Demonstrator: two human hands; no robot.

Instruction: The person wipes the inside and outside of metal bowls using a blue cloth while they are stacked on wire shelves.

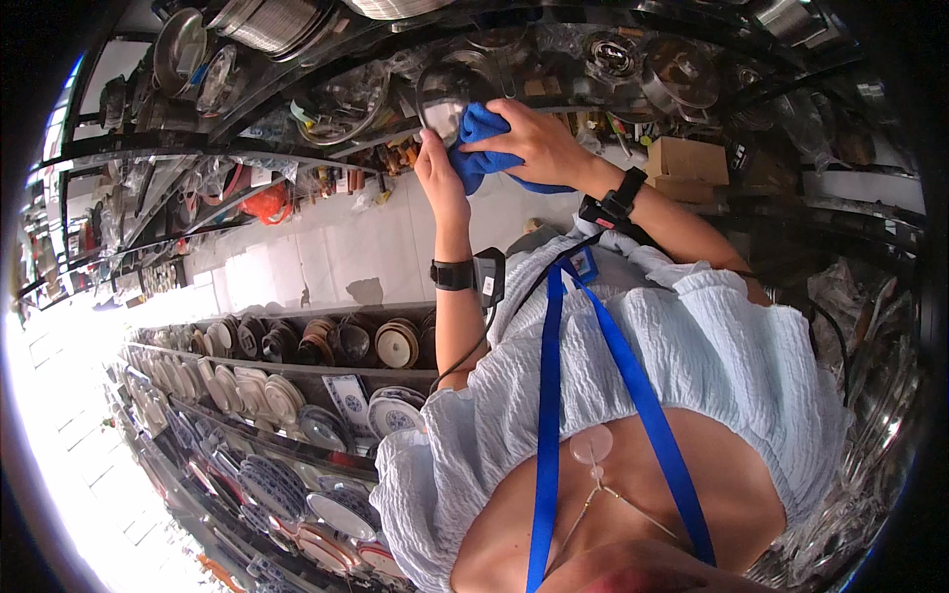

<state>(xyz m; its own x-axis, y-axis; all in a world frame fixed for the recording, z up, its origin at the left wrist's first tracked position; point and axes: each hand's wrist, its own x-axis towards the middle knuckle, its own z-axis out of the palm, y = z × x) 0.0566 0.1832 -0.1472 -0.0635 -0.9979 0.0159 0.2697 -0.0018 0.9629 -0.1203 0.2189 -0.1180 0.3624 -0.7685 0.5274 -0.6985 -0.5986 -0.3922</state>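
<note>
My left hand (440, 172) holds the near rim of a round, shiny metal pan or lid (443, 96) in front of a shelf; which of the two it is I cannot tell. A blue cloth (482, 148) is bunched in my right hand (530, 141), pressed near the lower right edge of the metal piece. Part of the cloth hangs below my right wrist. Each wrist wears a black band. The far side of the metal piece blends into the dark shelf behind it.
Dark shelves ahead hold metal cookware, such as a steel pot (680, 74), and a cardboard box (687, 161). Behind and to the left, a rack carries rows of plates (397, 411) and bowls (397, 343). A pale tiled floor (326, 256) lies between.
</note>
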